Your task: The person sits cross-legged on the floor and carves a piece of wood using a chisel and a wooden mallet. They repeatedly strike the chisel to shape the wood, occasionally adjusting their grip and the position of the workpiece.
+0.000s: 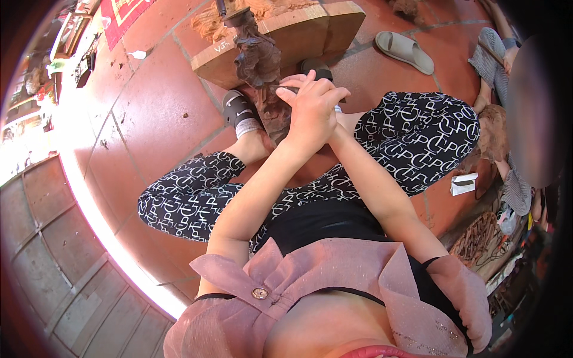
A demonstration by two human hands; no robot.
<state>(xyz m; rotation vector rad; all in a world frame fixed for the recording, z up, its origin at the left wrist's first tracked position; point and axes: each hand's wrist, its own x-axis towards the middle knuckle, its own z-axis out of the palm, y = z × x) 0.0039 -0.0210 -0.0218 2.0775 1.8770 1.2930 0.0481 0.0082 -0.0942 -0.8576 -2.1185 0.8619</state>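
My two bare hands are clasped together in front of me, just right of a dark carved wooden figure. My left hand lies on top, its fingers bent over and between those of the other. My right hand is mostly hidden beneath it, with fingertips poking out toward the carving. No tool shows in either hand, though the space between the palms is hidden. The wooden figure stands upright between my feet, its lower part partly covered by my hands. A dark slipper is on my left foot, close beside its base.
Behind the figure stands a thick wooden slab with orange-brown carving. A loose beige slipper lies on the tiled floor. At the right edge sits another person, partly blurred. A small white box rests near my right knee.
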